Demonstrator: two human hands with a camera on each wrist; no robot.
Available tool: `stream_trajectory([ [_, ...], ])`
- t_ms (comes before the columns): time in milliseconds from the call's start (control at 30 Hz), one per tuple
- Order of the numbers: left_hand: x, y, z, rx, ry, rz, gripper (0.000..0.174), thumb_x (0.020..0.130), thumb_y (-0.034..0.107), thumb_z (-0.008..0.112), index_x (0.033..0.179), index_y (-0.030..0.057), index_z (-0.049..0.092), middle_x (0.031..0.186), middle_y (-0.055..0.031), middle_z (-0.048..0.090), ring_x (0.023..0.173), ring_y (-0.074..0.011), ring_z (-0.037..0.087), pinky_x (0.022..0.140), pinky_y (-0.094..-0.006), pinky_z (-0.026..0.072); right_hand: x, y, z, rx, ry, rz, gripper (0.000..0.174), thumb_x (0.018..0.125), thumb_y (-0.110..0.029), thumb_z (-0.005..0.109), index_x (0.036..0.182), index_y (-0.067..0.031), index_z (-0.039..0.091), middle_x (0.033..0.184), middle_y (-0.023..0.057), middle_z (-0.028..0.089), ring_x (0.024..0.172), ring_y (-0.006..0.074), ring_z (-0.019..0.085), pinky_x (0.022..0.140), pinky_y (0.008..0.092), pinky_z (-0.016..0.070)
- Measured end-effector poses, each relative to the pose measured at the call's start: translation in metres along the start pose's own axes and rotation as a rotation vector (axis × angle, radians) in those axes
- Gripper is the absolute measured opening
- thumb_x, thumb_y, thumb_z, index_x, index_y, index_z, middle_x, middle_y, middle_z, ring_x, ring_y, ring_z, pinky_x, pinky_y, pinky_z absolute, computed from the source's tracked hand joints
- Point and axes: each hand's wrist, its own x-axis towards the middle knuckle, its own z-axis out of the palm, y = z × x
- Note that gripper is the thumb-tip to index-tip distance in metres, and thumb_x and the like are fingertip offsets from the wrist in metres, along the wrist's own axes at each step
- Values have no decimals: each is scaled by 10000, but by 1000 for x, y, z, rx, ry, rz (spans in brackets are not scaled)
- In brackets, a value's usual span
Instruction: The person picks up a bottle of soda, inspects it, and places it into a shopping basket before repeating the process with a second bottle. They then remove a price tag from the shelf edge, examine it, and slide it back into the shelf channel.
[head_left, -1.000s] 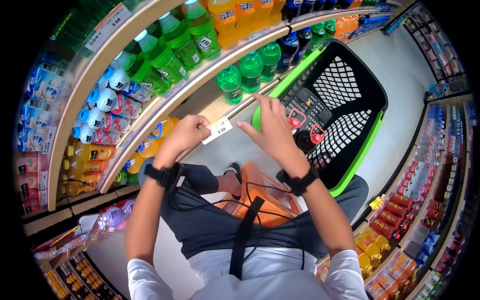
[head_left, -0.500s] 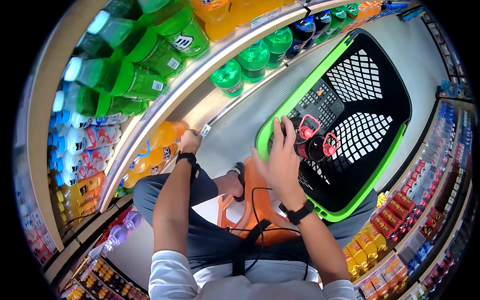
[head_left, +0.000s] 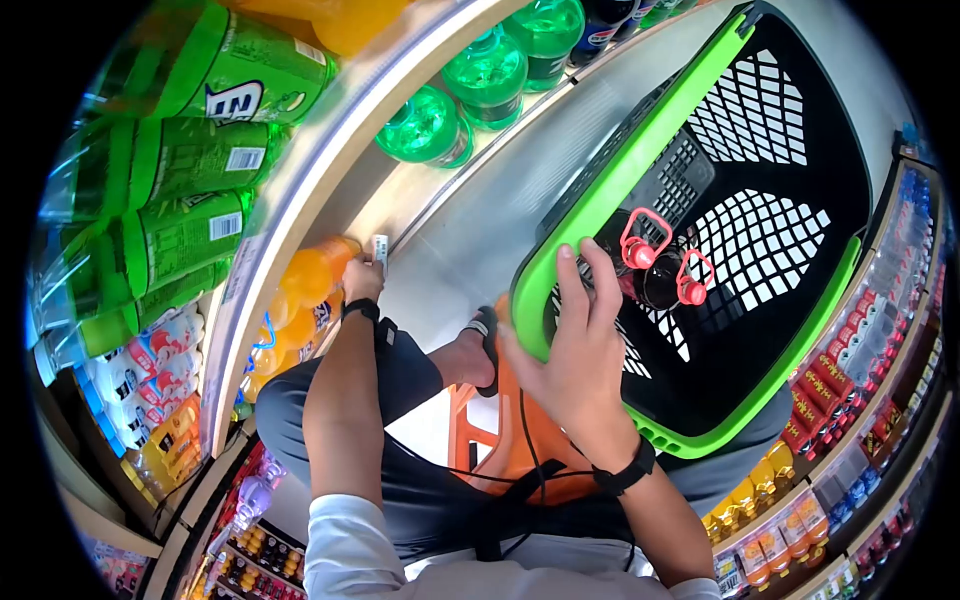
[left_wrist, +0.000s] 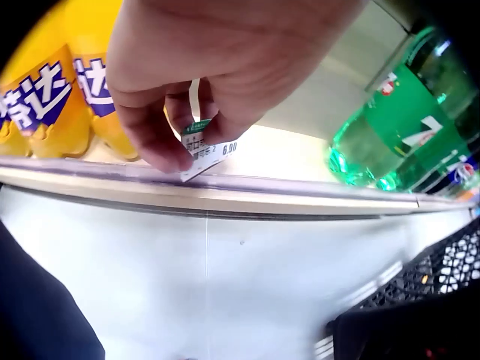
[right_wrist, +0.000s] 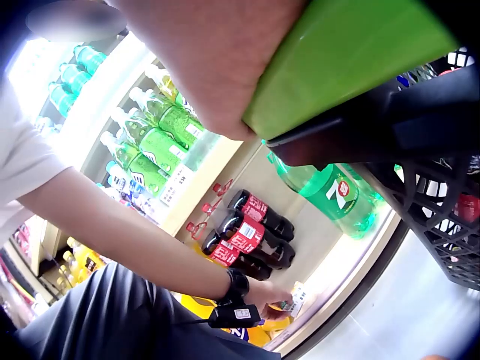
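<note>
Pinched between the thumb and fingers of my left hand (head_left: pixel 363 280) (left_wrist: pixel 232 60) is a small price tag (head_left: pixel 380 250) (left_wrist: pixel 206 155), held at the low shelf's front edge (left_wrist: pixel 285 186). The tag reads 6.90. Orange soda bottles (left_wrist: pixel 45 97) stand left of that hand in the left wrist view, a green 7-Up bottle (left_wrist: pixel 409 124) to its right. My right hand (head_left: pixel 580 370) (right_wrist: pixel 202 60) rests on the green rim (head_left: pixel 640 180) (right_wrist: pixel 345 67) of a black basket, fingers extended and slightly bent. Inside the basket are two dark bottles with red caps and handles (head_left: pixel 638 255).
Large green bottles (head_left: pixel 190 160) fill the shelf above. Dark cola bottles with red labels (right_wrist: pixel 247 236) are on the low shelf in the right wrist view. An orange stool (head_left: pixel 545 440) is between the legs, and another stocked shelf (head_left: pixel 830 380) stands at right.
My left hand has carried the tag from between the hands down to the low shelf. My right hand has come onto the basket rim. The head view has moved closer to the left shelves.
</note>
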Motion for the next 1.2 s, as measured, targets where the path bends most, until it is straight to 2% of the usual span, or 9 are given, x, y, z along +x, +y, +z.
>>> stream_trajectory([
  [100,0,-18,0,-583,-64,-262,239,856,8,543,1088,-47,542,905,-159,646,680,-267,693,570,-336,618,1,5,3,-15,61,-71,807,667,-173,800,1342,17,399,1335,245,395,914,326,618,671,353,556],
  [333,9,-36,-5,-226,-84,-100,176,897,50,543,1057,-23,534,934,-130,613,712,-230,682,553,-331,594,1,9,7,9,75,-78,810,657,-144,806,1337,24,400,1334,252,385,943,346,620,668,347,562],
  [400,10,-35,3,-319,-56,-88,179,915,80,524,1073,-6,518,913,-93,597,732,-220,683,547,-328,590,-2,7,4,14,26,-50,819,673,-130,798,1352,31,370,1353,248,344,944,342,614,670,341,559],
  [567,47,-71,26,-54,104,174,254,856,145,608,1043,-20,563,928,-205,661,851,-334,675,756,-408,536,0,12,7,-12,7,-90,866,692,-112,791,1398,21,307,1383,223,282,924,300,614,699,322,559],
  [700,14,-27,21,308,208,316,342,834,245,617,1045,-22,579,909,-221,674,893,-364,660,807,-422,501,-2,13,6,-21,-1,-88,879,682,-104,798,1401,15,306,1384,217,279,926,290,620,718,317,562],
  [800,-17,25,6,284,66,219,356,852,261,581,1060,-28,575,850,-207,682,840,-349,675,782,-415,511,-2,15,6,-3,1,-90,882,677,-99,800,1401,12,309,1385,214,278,921,282,626,728,315,564],
  [933,-17,40,10,-28,-60,148,328,885,234,537,1108,1,594,760,-109,695,655,-190,690,647,-317,534,-1,14,6,7,4,-88,881,671,-97,802,1399,6,317,1386,211,278,913,276,631,730,316,565],
  [1133,12,22,16,-13,-270,109,297,941,196,519,1149,-13,555,853,-114,676,676,-165,675,485,-255,520,-1,14,6,51,22,-68,874,641,-95,810,1379,3,353,1376,221,303,886,280,620,714,326,558],
  [1200,12,21,21,-119,-280,92,292,942,185,529,1139,-25,574,827,-110,667,646,-158,673,512,-269,539,-1,13,9,92,61,-63,850,606,-96,818,1345,6,411,1360,245,355,862,301,602,686,341,548],
])
